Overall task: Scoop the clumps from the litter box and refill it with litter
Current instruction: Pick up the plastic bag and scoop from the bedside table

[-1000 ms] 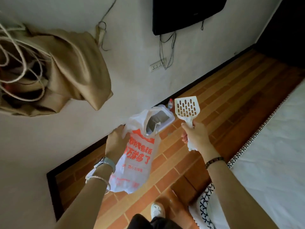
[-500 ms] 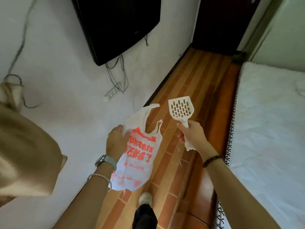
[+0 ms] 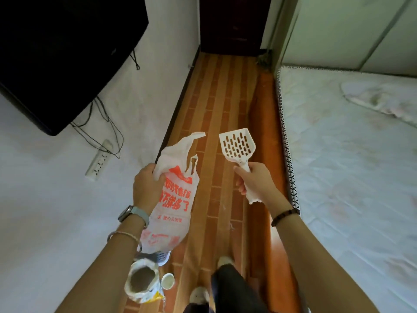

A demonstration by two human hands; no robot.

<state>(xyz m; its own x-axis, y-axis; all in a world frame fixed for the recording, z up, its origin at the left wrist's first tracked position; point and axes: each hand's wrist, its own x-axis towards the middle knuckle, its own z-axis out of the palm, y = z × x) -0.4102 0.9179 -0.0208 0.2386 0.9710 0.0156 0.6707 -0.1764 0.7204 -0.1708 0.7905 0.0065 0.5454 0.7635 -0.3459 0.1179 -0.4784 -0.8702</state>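
tv (image 3: 56, 53) far left on the white wall (image 3: 45, 211), cables (image 3: 112, 136) drop from it to a power strip (image 3: 99, 160) fixed on the wall.

my left hand (image 3: 146, 188) next, in the air, fingers curled tight and clamped on the bunched top of a white bag (image 3: 176, 199) with red print. the bag hangs down from my fist and one handle loop sticks up loose above it. watch (image 3: 133, 214) and thin bangle (image 3: 123, 234) on that wrist.

below the bag, on the floor (image 3: 221, 109) by the wall, an open sack (image 3: 142, 283) with brownish grainy stuff inside. small white cup (image 3: 168, 281) just beside it on the right. a white perforated thing (image 3: 163, 256) is partly hidden behind the bag bottom, cannot tell what it is.

the floor is a brown brick-pattern strip running to a dark door (image 3: 232, 23) at the far end. my shoes (image 3: 198, 294) at bottom middle.

right of the bag and apart from it, a white slotted scoop (image 3: 237, 145) held up in the air, head up and tilted a bit left, floor showing through the slots. my right hand (image 3: 257, 184) has its fingers wrapped round the handle, and the handle end pokes out under the hand. dark bead bracelet (image 3: 285, 216) on that wrist.

far right, bed (image 3: 349, 166) with a white cover and patterned trim along the floor strip, crumpled cloth (image 3: 379, 100) lying on it.
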